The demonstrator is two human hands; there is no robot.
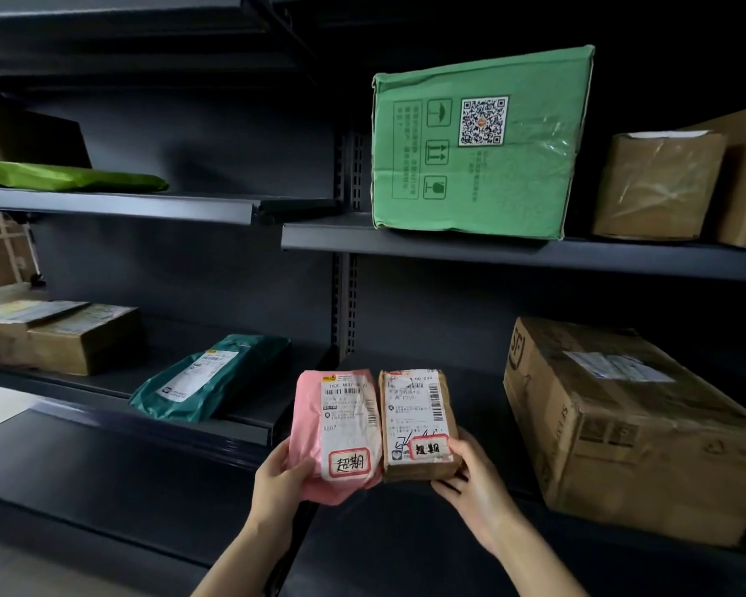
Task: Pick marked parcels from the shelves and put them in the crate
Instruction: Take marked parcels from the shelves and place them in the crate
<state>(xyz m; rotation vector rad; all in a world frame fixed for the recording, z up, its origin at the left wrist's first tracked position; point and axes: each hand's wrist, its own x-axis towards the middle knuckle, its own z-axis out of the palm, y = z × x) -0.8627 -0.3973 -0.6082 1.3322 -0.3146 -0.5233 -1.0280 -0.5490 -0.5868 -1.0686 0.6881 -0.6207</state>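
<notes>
My left hand (278, 478) grips the lower edge of a pink soft parcel (309, 417). It carries a white shipping label and a red-bordered handwritten sticker. My right hand (474, 478) holds the near end of a small brown box parcel (446, 465) with the same kind of red-bordered sticker. The two parcels are side by side, touching, in front of the lower dark shelf (405, 532). No crate is in view.
On the lower shelves lie a dark green mailer (233, 372), brown boxes (82, 338) at left and a large SF carton (621, 428) at right. The upper shelf holds a green box (479, 144), brown boxes (659, 183) and a flat green bag (65, 176).
</notes>
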